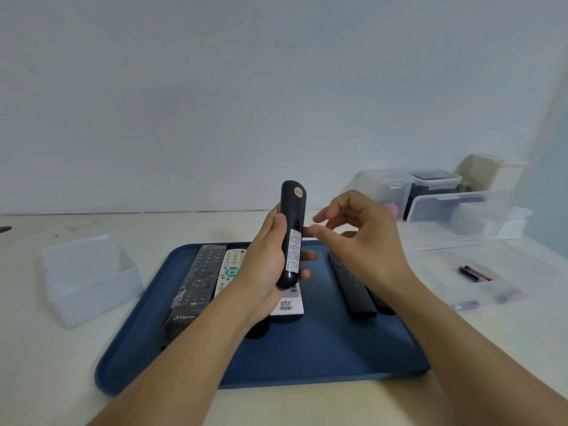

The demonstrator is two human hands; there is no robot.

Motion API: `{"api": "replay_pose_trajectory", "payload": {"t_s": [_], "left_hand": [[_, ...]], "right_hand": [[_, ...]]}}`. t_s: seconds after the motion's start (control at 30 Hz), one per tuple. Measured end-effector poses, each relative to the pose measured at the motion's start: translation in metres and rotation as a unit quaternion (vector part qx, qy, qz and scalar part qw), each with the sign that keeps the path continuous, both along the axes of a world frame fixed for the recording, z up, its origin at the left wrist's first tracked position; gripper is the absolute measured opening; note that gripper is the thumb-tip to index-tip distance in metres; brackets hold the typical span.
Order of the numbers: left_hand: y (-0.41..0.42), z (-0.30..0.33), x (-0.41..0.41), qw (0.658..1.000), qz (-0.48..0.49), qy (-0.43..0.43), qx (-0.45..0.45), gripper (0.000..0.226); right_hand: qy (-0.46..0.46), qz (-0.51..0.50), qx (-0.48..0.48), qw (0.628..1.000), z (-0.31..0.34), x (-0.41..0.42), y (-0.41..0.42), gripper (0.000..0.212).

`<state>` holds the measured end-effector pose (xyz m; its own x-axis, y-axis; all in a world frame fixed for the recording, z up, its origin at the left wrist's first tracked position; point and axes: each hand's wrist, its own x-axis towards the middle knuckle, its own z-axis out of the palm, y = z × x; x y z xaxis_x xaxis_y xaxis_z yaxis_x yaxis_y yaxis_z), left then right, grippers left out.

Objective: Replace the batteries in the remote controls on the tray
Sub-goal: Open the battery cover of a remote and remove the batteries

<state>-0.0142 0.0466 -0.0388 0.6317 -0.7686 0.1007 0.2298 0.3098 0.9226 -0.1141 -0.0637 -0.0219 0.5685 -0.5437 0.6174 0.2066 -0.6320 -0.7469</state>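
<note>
Blue tray on the worktop carries several remotes. Left hand grips a black remote upright above the tray, back facing. Right hand hovers beside it, fingers loosely spread, empty. Judged light, rigid, smooth plastic; grip the lower body, leaving the battery cover free.

You face a plain, pale grey-blue wall with a few faint scuff marks, evenly and softly lit. Below it runs a cream tabletop, its far edge meeting the wall. At the tabletop's far right corner a second wall, tinted light blue-green, closes the room.
</note>
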Motion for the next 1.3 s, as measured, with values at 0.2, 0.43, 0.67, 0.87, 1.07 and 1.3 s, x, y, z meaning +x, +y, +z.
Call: {"api": "replay_pose_trajectory", "payload": {"t_s": [0.2, 0.43, 0.67, 0.87, 1.07, 1.3], "left_hand": [[0.001, -0.001, 0.002, 1.0, 0.015, -0.021, 0.009, 0.037], [-0.003, -0.002, -0.005, 0.993, 0.039, -0.112, 0.028, 0.034], [-0.004, -0.004, 0.0, 0.989, 0.069, -0.129, 0.036, 0.034], [0.0, -0.007, -0.002, 0.986, 0.064, -0.148, 0.05, 0.032], [-0.008, -0.005, -0.007, 0.996, 0.061, -0.065, 0.021, 0.03], [-0.005, -0.003, 0.0, 0.998, 0.056, 0.028, 0.02, 0.028]], "right_hand": [[0.015, 0.049, -0.037, 0.998, -0.01, 0.005, 0.012, 0.017], [-0.013, 0.0, -0.037, 0.999, -0.008, 0.004, 0.012, 0.012], [0.002, 0.002, -0.024, 1.0, -0.012, 0.007, 0.015, 0.009], [0.042, 0.062, -0.014, 0.997, -0.011, 0.009, 0.007, 0.016], [0.058, 0.199, 0.055, 0.977, 0.0, 0.001, -0.01, 0.02], [0.133, 0.16, 0.211, 0.955, 0.016, -0.027, -0.047, 0.026]]}}
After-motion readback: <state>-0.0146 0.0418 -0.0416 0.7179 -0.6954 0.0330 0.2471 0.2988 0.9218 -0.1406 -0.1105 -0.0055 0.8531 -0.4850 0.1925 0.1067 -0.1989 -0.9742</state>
